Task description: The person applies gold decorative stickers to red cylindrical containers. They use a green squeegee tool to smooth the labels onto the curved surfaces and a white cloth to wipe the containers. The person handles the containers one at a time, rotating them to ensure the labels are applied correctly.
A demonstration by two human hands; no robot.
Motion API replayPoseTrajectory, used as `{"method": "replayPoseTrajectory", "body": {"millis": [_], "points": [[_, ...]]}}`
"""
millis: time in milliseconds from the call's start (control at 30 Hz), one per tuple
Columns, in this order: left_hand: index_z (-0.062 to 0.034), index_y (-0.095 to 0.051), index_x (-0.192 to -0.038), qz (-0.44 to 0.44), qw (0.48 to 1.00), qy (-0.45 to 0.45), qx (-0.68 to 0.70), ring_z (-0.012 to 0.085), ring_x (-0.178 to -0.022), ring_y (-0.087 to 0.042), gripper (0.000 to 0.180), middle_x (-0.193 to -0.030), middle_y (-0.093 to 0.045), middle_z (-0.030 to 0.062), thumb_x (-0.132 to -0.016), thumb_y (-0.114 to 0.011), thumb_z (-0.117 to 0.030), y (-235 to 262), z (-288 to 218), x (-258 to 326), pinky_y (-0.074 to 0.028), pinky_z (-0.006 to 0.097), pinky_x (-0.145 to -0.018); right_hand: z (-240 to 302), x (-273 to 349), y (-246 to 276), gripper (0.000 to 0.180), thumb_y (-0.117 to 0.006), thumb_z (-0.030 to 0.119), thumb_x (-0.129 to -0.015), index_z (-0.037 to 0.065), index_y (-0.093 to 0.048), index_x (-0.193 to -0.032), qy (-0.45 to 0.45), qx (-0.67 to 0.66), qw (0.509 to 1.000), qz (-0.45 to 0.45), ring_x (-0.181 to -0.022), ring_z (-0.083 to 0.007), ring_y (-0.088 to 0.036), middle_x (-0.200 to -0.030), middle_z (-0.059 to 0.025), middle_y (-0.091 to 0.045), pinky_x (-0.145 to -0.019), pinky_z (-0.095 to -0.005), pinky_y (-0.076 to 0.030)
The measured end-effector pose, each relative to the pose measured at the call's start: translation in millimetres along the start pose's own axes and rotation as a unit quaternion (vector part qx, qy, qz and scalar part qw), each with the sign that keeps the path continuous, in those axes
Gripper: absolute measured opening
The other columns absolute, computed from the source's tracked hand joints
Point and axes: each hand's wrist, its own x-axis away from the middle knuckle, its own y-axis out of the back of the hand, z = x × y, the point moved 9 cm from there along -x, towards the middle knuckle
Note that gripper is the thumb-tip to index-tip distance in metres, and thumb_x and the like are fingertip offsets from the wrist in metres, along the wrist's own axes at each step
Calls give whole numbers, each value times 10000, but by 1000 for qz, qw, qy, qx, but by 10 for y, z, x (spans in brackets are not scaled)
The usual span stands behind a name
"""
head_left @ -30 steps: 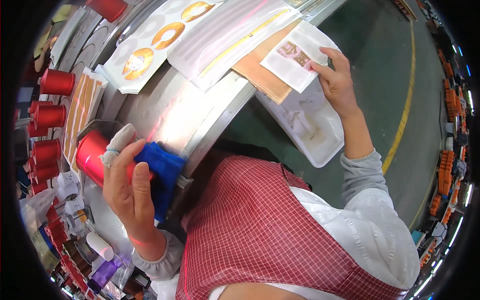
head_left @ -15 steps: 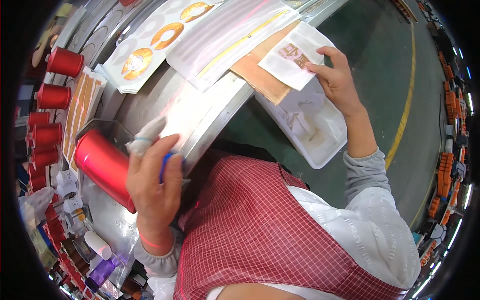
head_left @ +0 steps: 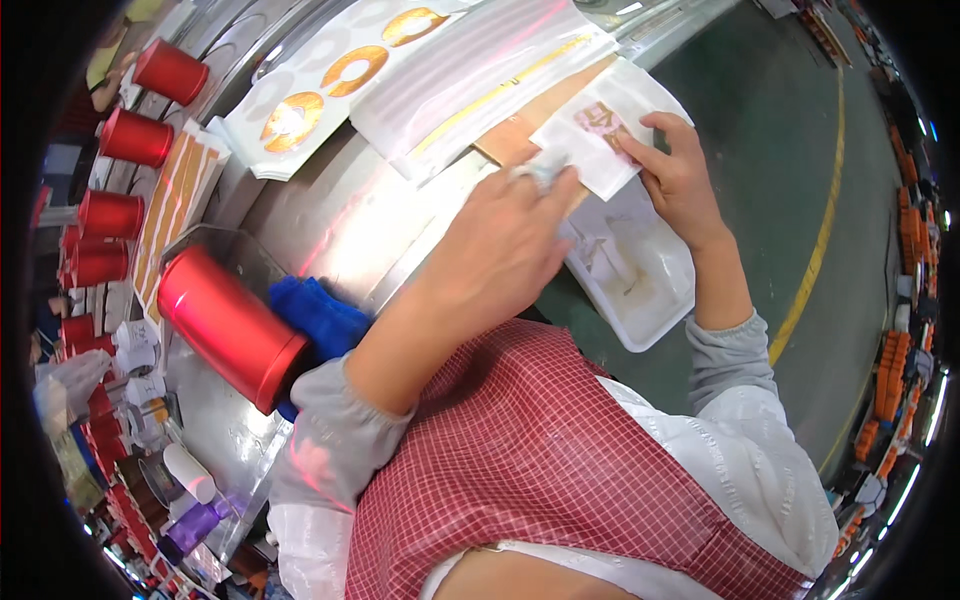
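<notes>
A small white sheet [head_left: 575, 135] with gold lettering is pinched between the thumb and fingers of my right hand [head_left: 685, 185]. My left hand [head_left: 500, 235] reaches across to the sheet's lower left corner. White wrapping covers one of its fingertips, and motion blurs the fingers, so I cannot tell whether they grip anything. Partly under the sheet is a brown card or board [head_left: 510, 135]. A red cylindrical tin [head_left: 230, 325] lies tilted in a clear holder on the metal table, beside a blue cloth [head_left: 322, 315].
White sheets with gold ring stickers [head_left: 355, 70] and a clear-film stack [head_left: 470, 80] cover the far table. More red tins [head_left: 135, 137] line the left. Below the table edge sits a white plastic bin [head_left: 640, 290]. A purple bottle [head_left: 195, 525] stands lower left.
My left hand has moved from beside the red tin, up and right to the white sheet. The tin and blue cloth are now uncovered. My right hand still holds the sheet.
</notes>
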Motion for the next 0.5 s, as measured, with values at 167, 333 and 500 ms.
{"method": "replayPoseTrajectory", "body": {"millis": [167, 333, 500], "points": [[23, -505, -1307, 6, 994, -47, -102, 360, -1255, -474, 585, -1052, -616, 195, -837, -674, -282, -462, 76, -256, -319, 441, -1097, 25, -76, 60, 206, -740, 7, -677, 73, -672, -859, 34, -39, 999, -17, -1116, -290, -530, -1162, -81, -560, -878, -391, -435], [16, -512, -1306, 15, 990, -42, -135, 345, -1262, -471, 588, -1054, -622, 189, -836, -673, -299, -508, 72, -280, -304, 457, -1104, -73, -44, 141, 158, -753, 41, -707, 62, -657, -830, -22, -70, 997, 12, -1104, -265, -528, -1151, -85, -560, -888, -374, -430], [0, -534, -1250, 6, 999, 5, -38, 354, -1232, -474, 550, -1022, -610, 181, -800, -706, -263, -441, 125, -286, -286, 517, -1090, -165, 67, 99, 99, -711, 110, -819, 39, -648, -846, -272, -381, 881, 71, -1088, -162, -499, -1158, -53, -538, -887, -308, -413]]}}
